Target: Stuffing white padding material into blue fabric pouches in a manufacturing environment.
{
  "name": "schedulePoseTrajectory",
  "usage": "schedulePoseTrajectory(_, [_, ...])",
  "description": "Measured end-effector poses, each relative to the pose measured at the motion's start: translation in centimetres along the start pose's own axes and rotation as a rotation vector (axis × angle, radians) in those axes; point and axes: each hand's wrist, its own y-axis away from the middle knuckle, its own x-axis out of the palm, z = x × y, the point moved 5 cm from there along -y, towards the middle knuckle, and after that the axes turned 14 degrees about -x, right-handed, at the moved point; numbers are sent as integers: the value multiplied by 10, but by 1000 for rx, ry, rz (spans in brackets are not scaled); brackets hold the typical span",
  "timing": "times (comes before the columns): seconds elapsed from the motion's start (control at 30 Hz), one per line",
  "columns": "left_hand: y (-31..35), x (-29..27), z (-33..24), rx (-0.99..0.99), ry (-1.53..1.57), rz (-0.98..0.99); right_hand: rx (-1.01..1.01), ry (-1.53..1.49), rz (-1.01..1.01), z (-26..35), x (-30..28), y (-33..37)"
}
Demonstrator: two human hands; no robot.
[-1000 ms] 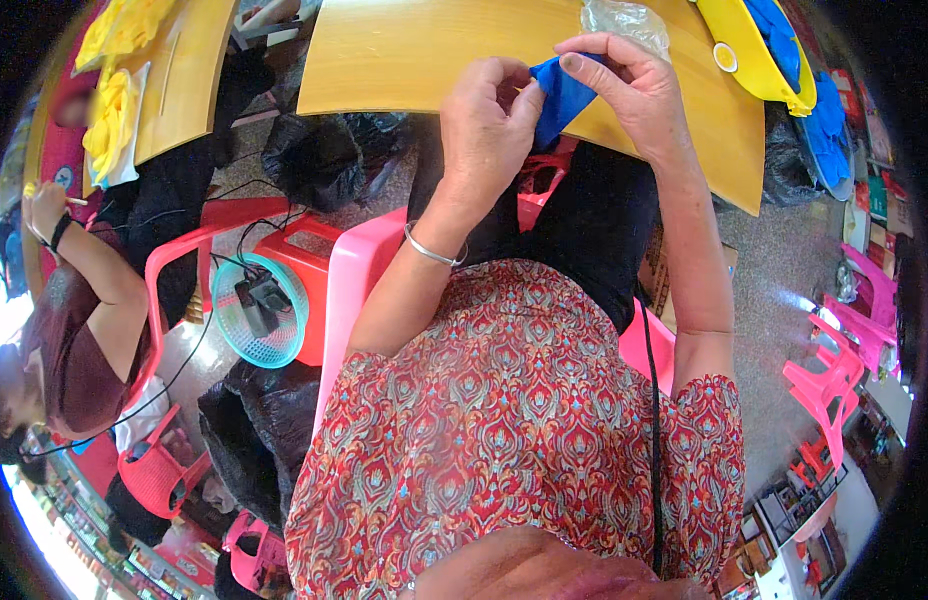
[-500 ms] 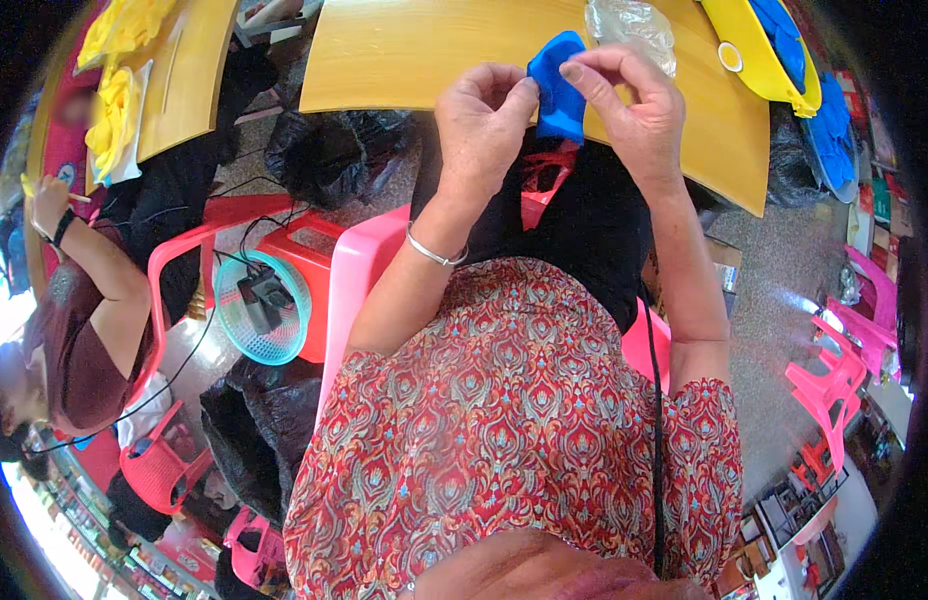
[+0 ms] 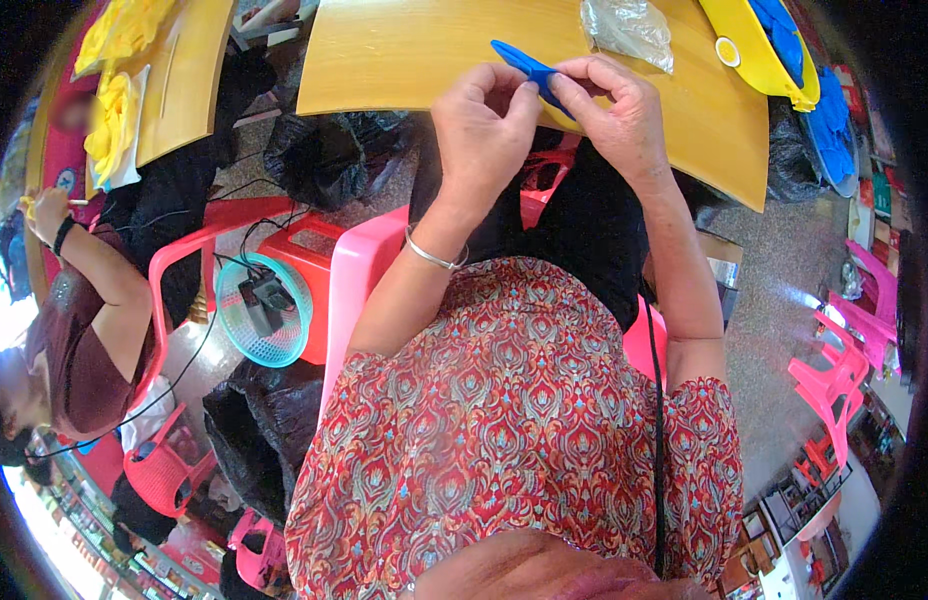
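A small piece of blue fabric (image 3: 525,64) is pinched between both my hands above the near edge of the wooden table (image 3: 434,50). My left hand (image 3: 487,125) grips it between thumb and forefinger. My right hand (image 3: 616,115) pinches it close beside, thumb against the forefinger. The piece looks narrow and folded, seen nearly edge-on, its upper end slanting to the left. A crumpled clear plastic bag (image 3: 629,32) lies on the table just beyond my right hand.
A yellow basin (image 3: 749,50) holding blue pieces stands at the right, with more blue pieces (image 3: 830,135) beside it. On the left, a co-worker's hand (image 3: 48,212) is near yellow pieces (image 3: 112,125). A turquoise basket (image 3: 264,308) sits on a red stool (image 3: 314,250).
The blue fabric has turned from an open, upright flap to a narrow folded strip slanting left. My right hand has moved slightly left and down, closing on it.
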Motion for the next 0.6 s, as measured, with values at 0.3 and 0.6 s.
schedulePoseTrajectory(0.3, [2,-1,5,42,224,13,83,-133,-131,-7,1,5])
schedulePoseTrajectory(0.6, [-14,9,25,-448,846,483,270,-652,-88,-16,6,8])
